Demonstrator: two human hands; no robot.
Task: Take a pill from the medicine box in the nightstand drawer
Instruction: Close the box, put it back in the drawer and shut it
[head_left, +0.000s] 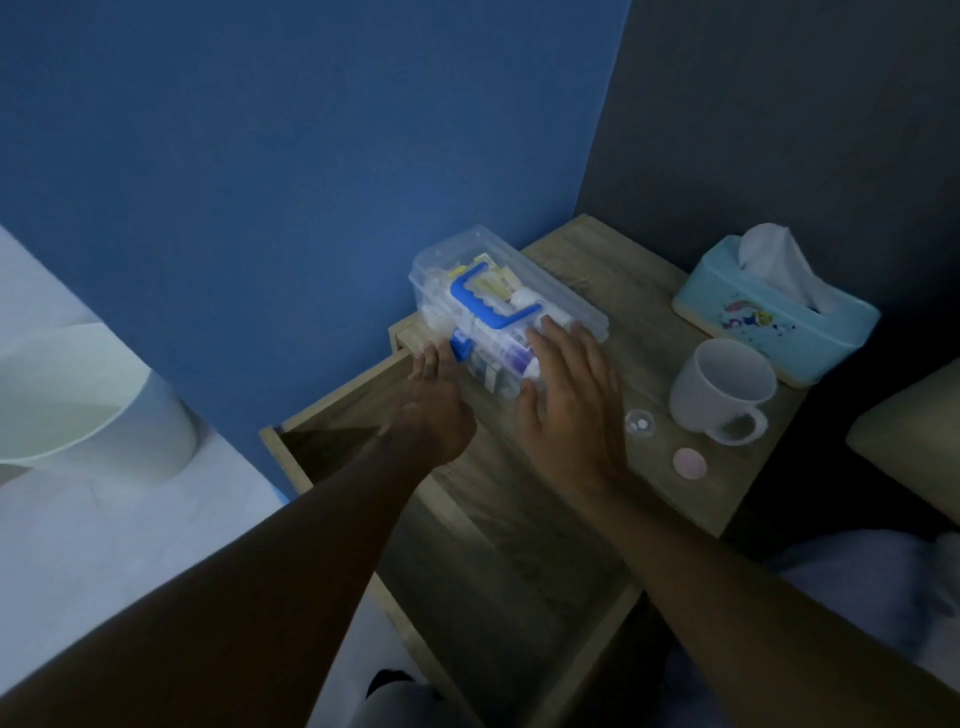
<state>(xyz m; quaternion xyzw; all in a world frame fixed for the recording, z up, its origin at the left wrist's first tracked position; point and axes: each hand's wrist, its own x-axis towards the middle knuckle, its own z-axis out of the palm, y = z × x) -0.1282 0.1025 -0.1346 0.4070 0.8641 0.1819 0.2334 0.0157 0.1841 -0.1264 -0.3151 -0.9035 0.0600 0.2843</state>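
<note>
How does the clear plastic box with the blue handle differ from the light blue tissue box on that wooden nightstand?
The clear plastic medicine box with the blue handle is see-through, showing its contents; the light blue tissue box is opaque with a cartoon print. The medicine box's lid looks closed, while a white tissue sticks up from the tissue box. Both hands (left, right) rest on the medicine box; nothing touches the tissue box. Both stand on the wooden nightstand.

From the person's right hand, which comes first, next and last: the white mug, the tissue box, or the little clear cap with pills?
Measured from the right hand in the head view:
1. Clear cap with pills, just to the hand's right on the nightstand top.
2. White mug, further right.
3. Tissue box, at the back right corner.
</note>
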